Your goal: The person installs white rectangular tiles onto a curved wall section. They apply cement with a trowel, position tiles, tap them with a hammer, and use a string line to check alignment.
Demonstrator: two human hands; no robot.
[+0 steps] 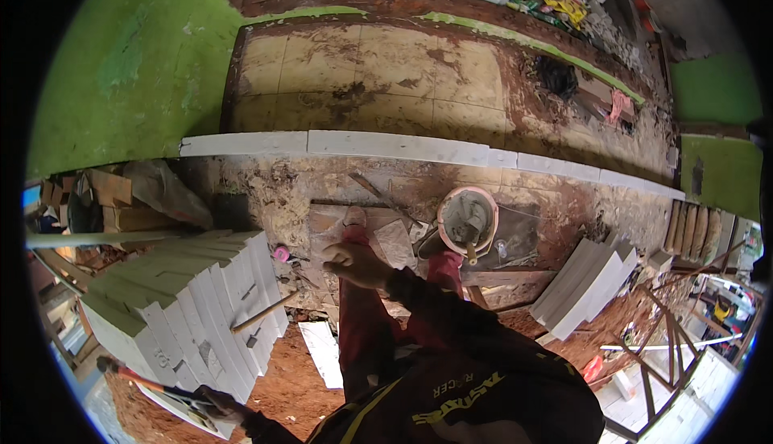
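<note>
My left hand (225,406) is low at the left, wrapped round a long tool (141,377) with an orange and black handle and a dark head; its exact kind is unclear. It is beside a tall stack of white blocks (213,307). My right hand (358,267) is in front of my body above my legs, its fingers curled with nothing visible in them. To its right stands a bucket (443,217) of grey mortar, with a trowel (473,239) resting in it. Farther ahead, a low row of white blocks (394,144) runs across the floor.
A second stack of white blocks (576,287) stands at right. A wooden stick (266,312) rests against the left stack, near a small pink reel (281,253). Boards (378,190) and rubble lie around my feet. A green wall (137,66) rises at left.
</note>
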